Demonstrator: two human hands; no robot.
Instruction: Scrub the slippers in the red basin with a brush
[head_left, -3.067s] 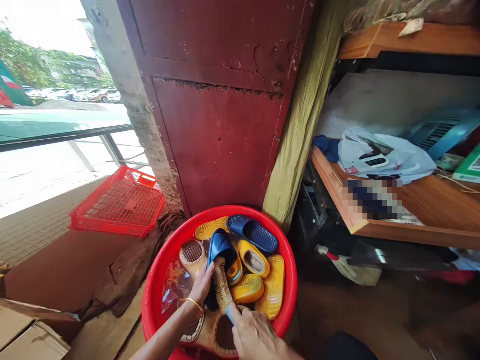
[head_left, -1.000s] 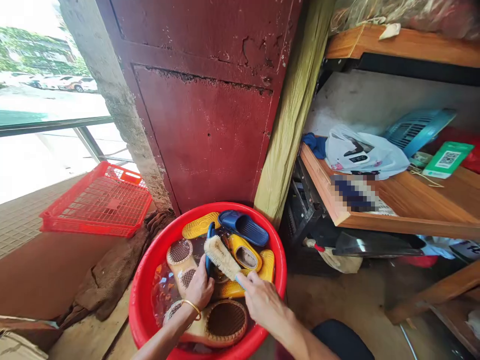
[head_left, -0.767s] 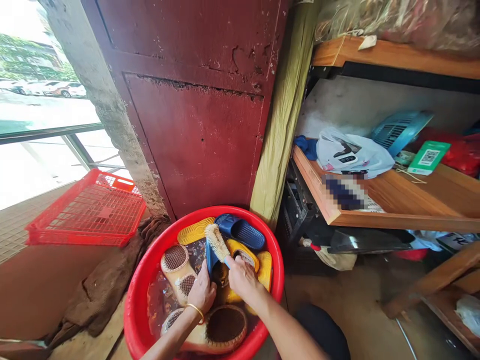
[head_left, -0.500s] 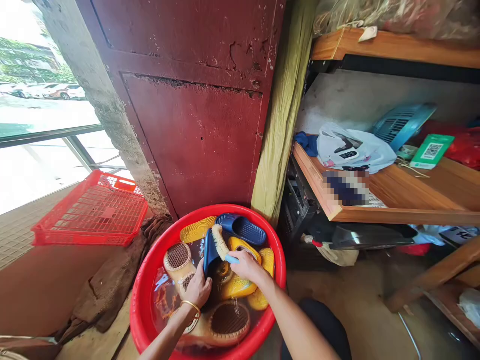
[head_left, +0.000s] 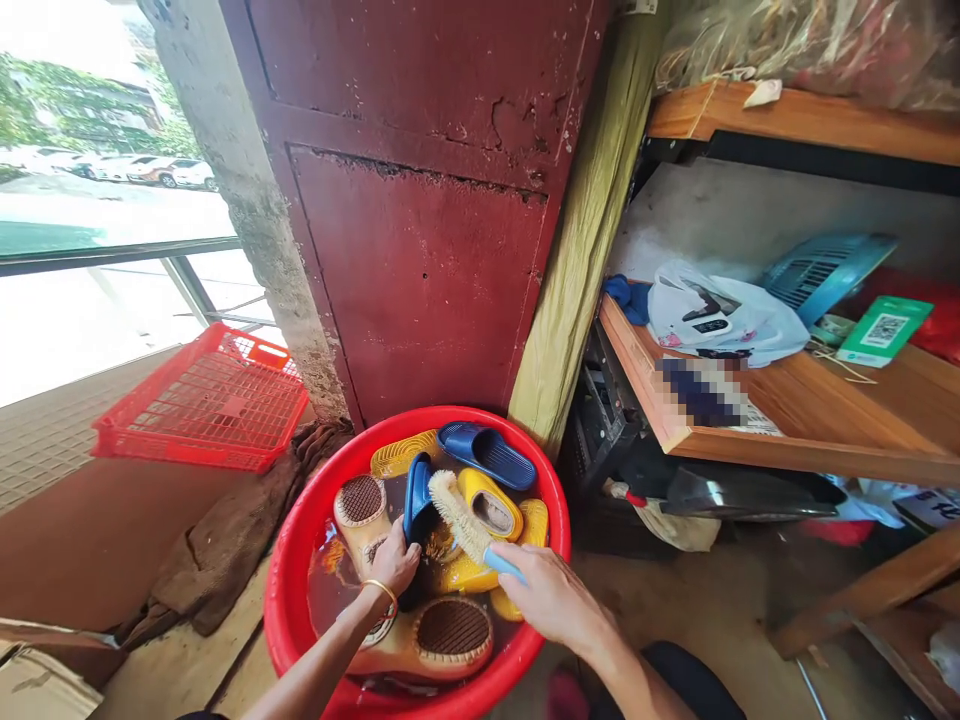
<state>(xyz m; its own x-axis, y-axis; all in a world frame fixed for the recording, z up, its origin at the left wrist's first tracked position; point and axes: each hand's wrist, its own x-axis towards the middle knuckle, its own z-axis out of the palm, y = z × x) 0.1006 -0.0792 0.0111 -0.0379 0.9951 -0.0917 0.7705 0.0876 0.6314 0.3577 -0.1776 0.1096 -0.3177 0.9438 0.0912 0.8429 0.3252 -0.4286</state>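
Since a moment ago the right hand (head_left: 551,600), gripping the scrub brush (head_left: 466,522) by its blue handle, has drawn back, while the left hand (head_left: 392,565) pinches the light, slippery, stiff blue slipper (head_left: 416,497) upright in the red basin (head_left: 296,570)

Left of the dark red door (head_left: 427,260) I see a red mesh crate (head_left: 206,400) lying flat. Right of the door stands a wooden shelf (head_left: 810,420) bearing a white plastic bag (head_left: 724,315), a blue fan (head_left: 825,270) and a green card (head_left: 881,330).

A basin (head_left: 300,560) sits on the floor before a door (head_left: 427,250), with slippers (head_left: 487,455) and water in it. A crate (head_left: 206,400) lies to its left. To its right stands a shelf (head_left: 787,420) bearing a plastic bag (head_left: 724,315).
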